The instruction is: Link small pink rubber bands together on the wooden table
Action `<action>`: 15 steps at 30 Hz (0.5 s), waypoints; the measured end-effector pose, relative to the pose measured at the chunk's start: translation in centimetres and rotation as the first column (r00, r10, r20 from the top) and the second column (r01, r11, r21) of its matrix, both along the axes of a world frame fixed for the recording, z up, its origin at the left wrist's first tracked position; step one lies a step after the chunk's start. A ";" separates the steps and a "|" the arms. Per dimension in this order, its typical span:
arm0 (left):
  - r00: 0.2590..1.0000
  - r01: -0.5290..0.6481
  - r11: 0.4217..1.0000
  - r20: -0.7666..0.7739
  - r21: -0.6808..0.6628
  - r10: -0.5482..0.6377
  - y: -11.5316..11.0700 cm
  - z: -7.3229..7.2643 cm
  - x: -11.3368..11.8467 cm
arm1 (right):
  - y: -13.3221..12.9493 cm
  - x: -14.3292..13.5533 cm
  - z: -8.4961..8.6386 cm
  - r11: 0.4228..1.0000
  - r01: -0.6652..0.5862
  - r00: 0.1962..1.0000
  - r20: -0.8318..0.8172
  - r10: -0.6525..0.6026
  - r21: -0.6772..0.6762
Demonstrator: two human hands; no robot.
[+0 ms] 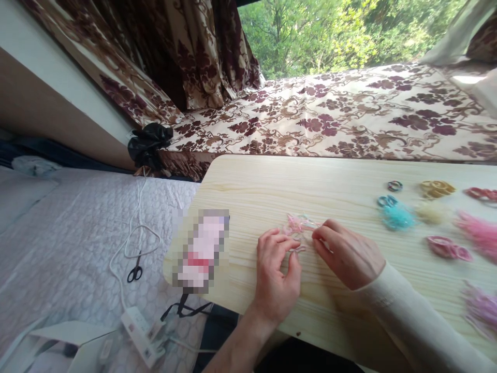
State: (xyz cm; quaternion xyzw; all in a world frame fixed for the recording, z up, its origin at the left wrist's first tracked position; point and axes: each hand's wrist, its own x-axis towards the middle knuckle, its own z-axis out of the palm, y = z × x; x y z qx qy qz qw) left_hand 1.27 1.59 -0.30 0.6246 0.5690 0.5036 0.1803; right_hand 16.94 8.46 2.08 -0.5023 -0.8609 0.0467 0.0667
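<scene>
My left hand [277, 269] lies on the pale wooden table [248, 181], its fingers stretched and its thumb apart. A thin pale loop [298, 249] shows by its thumb and forefinger. My right hand [347, 254] is closed in a pinch on the ends of a small bunch of pastel pink and blue strands [295, 223]. The bunch lies on the table just beyond my left fingertips. What exactly the strands are is too small to tell, and the pinching fingertips are partly hidden.
Hair ties, including a mustard bundle [437, 188] and a pink bundle [448, 247], lie at the right with fluffy turquoise strands [398, 216]. A blurred-out pink phone-shaped object [204, 248] is at the left. Scissors [135, 273] and a power strip [142, 334] rest on the bed.
</scene>
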 end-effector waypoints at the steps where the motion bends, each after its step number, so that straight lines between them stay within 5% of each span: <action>1: 1.000 0.002 1.000 0.002 0.003 -0.002 0.0 0.0 0.0 | 0.0 0.3 0.0 1.000 0.003 1.000 -0.022 -0.003 0.015; 15: 1.000 0.019 1.000 0.017 0.014 -0.019 0.0 -0.2 0.0 | 0.0 1.6 0.7 0.999 -0.036 0.966 -0.256 0.037 0.006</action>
